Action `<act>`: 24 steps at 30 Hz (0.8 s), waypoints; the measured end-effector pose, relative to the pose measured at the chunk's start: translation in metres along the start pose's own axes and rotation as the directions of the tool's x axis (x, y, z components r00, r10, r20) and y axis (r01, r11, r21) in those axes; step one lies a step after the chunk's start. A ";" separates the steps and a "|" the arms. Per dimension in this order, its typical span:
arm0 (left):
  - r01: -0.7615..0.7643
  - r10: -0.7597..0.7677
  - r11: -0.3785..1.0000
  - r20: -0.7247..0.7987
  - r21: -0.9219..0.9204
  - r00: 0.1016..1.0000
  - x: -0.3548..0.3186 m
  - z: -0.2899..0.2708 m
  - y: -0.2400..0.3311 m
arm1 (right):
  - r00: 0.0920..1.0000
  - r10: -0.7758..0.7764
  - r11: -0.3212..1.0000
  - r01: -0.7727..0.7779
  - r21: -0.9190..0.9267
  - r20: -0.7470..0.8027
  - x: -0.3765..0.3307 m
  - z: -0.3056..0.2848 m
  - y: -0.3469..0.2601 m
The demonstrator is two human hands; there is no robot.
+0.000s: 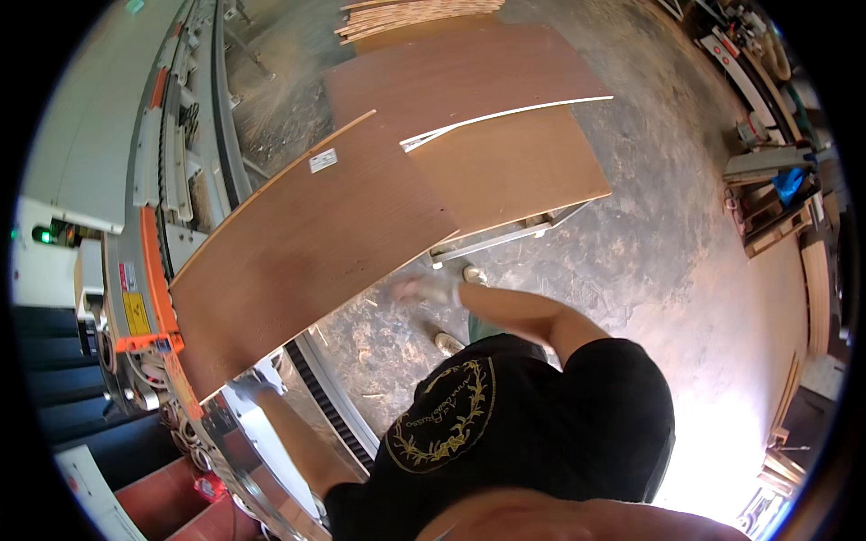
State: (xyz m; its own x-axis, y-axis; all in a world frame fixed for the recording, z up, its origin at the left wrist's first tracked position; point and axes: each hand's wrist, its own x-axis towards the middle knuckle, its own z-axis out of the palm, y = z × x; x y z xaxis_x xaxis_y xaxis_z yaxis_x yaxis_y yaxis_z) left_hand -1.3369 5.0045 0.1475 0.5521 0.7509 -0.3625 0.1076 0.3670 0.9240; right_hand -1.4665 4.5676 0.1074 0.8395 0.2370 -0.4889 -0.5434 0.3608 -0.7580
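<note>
A: We have the large brown panel (307, 261) between our two hands, tilted, with its long edge lying against the machine (149, 225) on our left. Our left hand (248, 388) is at the low near corner, and our right hand (424, 288) is at the near edge, more to the right.

B: Why do we hold it so wide apart?

A: We judge that a thin, wide sheet bends and swings when it is held in one place only. With two far points it rests flat, and the machine side carries a part of the weight.

B: Are our fingers closed on it?

A: The left hand seems to clasp the corner from below, in a light glove, but the fingers themselves are under the sheet. For the right hand we cannot tell; it is blurred, and only a pale gloved shape touches the edge.

B: What else is difficult to see?

A: The panel covers most of the machine bed and part of the stack of brown boards (487, 135) behind it, which sits on a low cart (505, 234). A white strip (505, 115) lies across this stack. Our own black shirt (523, 424) hides the floor near us, and only our two shoes show on the dusty concrete floor (667, 252).
</note>
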 end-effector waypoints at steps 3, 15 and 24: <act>-0.608 0.599 0.776 0.102 0.169 0.794 -0.091 -0.013 -0.048 | 0.833 0.226 0.902 0.017 0.431 -0.505 0.038 -0.138 0.001; -0.490 0.207 0.649 0.484 0.582 0.850 -0.274 -0.006 -0.202 | 0.656 0.131 0.659 0.502 0.560 -0.743 0.217 -0.437 -0.085; -0.452 -0.059 0.678 0.656 0.579 0.752 -0.236 0.108 -0.304 | 0.742 -0.010 0.743 0.454 0.491 -0.671 0.080 -0.399 -0.021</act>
State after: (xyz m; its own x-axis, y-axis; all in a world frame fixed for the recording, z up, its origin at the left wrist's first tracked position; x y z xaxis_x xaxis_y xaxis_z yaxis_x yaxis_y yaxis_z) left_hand -1.4104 4.6569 -0.0346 0.9515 0.1833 -0.2470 0.3023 -0.4090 0.8610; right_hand -1.3866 4.2192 -0.0874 0.6305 -0.4329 -0.6443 -0.0239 0.8188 -0.5735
